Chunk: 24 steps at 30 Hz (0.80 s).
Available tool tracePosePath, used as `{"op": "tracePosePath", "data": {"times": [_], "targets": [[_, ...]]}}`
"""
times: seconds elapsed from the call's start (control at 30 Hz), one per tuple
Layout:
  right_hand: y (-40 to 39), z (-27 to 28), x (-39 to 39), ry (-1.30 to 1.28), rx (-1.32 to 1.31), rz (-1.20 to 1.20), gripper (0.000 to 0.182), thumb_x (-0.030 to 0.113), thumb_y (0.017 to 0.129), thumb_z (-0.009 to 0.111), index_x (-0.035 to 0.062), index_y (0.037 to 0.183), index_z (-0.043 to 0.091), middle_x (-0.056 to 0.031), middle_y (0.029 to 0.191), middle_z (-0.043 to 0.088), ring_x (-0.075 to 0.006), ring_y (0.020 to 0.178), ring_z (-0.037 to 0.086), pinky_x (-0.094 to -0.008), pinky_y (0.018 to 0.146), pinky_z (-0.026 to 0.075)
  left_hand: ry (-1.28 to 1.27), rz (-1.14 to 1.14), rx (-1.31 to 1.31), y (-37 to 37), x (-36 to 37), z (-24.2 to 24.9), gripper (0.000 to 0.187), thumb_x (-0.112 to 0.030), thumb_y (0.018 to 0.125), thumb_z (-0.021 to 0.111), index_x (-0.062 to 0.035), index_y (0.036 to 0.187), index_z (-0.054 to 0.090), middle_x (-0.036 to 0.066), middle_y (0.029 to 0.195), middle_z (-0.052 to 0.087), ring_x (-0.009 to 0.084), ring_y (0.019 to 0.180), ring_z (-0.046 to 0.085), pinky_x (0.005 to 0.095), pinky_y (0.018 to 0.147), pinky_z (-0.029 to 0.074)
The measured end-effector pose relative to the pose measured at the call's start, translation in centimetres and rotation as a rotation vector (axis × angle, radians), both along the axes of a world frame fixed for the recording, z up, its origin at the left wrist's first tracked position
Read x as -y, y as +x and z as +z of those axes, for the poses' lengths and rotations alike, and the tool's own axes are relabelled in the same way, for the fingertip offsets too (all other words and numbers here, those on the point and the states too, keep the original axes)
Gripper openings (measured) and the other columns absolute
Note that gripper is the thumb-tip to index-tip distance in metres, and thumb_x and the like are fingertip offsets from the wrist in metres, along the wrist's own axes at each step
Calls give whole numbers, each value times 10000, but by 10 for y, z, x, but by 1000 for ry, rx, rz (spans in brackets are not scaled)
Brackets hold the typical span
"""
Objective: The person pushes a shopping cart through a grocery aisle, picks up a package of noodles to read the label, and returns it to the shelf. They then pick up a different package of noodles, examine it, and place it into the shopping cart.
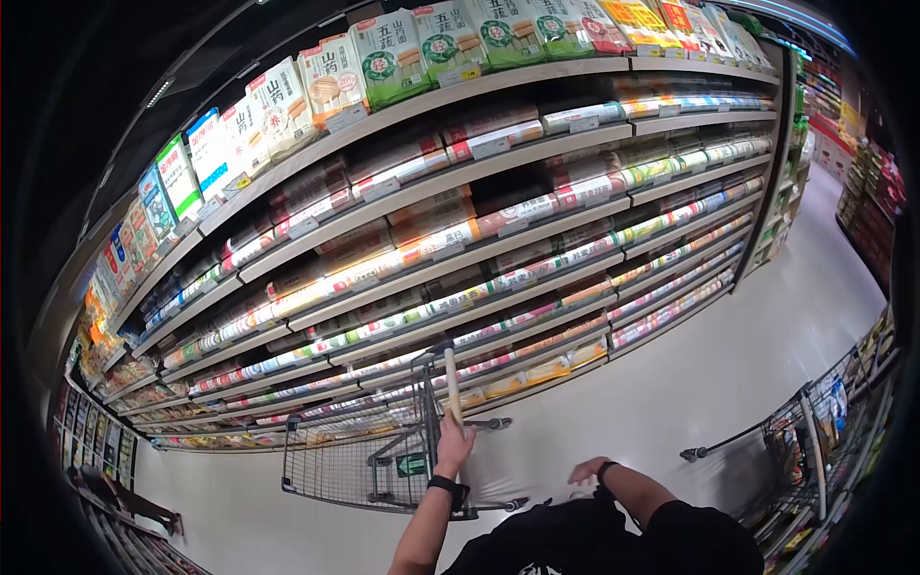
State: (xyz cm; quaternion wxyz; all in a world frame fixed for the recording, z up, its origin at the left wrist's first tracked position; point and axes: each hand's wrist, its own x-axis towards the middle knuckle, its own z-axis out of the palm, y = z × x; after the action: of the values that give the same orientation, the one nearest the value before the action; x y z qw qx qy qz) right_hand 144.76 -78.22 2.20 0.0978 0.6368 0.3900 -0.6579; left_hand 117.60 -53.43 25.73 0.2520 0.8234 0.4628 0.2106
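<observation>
My left hand (454, 445) is wrapped round the pale handle (452, 376) of a wire shopping cart (345, 460), with a dark band on that wrist. The cart stands in front of me, its basket pointing to the left. A small green panel (412, 465) shows near its handle end. My right hand (586, 471) hangs close to my body, apart from the cart, with its fingers loosely extended and nothing visible in them. A dark band is on this wrist too.
A long shelf unit (537, 240) faces me, with rows of packed noodles and upright bags (388, 57) on top. Another cart (805, 450) holding goods stands at right. At far left a person's leg (153, 510) shows beside more shelving (96, 431). Pale floor (661, 383) lies between.
</observation>
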Motion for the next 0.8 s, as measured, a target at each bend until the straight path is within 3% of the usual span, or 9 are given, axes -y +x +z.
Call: {"op": "tracePosePath", "data": {"times": [0.07,0.13,0.2,0.3,0.4,0.53,0.6,0.7,0.8], "targets": [[45,5,71,-52,98,-81,484,492,924,528,258,1332,640,50,1272,697,-177,1152,646,-457,986,506,-88,115,94,-13,8,-24,602,-288,922,660,4,1366,377,338,1196,578,498,1064,612,542,881,521],[72,-11,132,-45,332,111,421,448,940,519,240,1271,675,68,1188,732,-157,1168,642,-476,994,496,-290,273,-98,-34,-1,-36,447,-310,945,627,-24,1229,434,320,1015,669,514,935,651,574,809,530],[89,-21,192,-119,281,-162,377,386,946,553,174,1224,694,-1,1100,759,-206,1040,703,-465,882,554,-96,307,-135,-50,6,-25,393,-358,946,636,-45,1111,465,278,866,697,518,865,659,589,760,530],[86,14,252,-221,-20,-897,346,263,958,586,65,1230,667,-122,1034,759,-266,776,744,-380,601,577,-93,423,-224,-68,12,-7,474,-494,930,637,-36,1030,569,266,874,704,482,872,677,570,756,537],[68,27,280,-213,-81,-1048,358,250,966,575,76,1274,635,-131,1077,754,-277,861,747,-385,607,555,-57,533,-363,-87,19,2,544,-571,918,623,-31,970,659,245,863,710,461,847,688,543,730,546],[35,41,282,-111,26,-922,304,260,913,634,54,1112,736,-59,933,738,-198,741,683,-358,653,535,12,621,-439,-118,29,-3,538,-562,928,613,-28,965,664,239,832,707,438,814,692,538,716,544],[44,-15,305,28,-188,-1025,323,263,839,723,39,1072,749,-31,931,724,-156,716,624,-363,647,512,94,673,-477,-127,39,2,541,-563,927,616,-23,929,648,242,809,701,437,790,691,541,694,539],[57,-18,311,369,-132,-958,392,293,816,745,23,1100,738,-89,944,726,-195,788,652,-366,687,525,110,738,-428,-129,58,24,553,-573,932,606,-21,900,620,249,794,693,449,775,682,546,670,531],[72,7,306,66,-37,-1148,370,281,909,658,36,1184,699,-117,1032,740,-229,847,699,-379,745,561,107,806,-461,-152,58,9,624,-631,930,558,-18,998,654,242,839,708,442,787,687,548,691,530]]}}
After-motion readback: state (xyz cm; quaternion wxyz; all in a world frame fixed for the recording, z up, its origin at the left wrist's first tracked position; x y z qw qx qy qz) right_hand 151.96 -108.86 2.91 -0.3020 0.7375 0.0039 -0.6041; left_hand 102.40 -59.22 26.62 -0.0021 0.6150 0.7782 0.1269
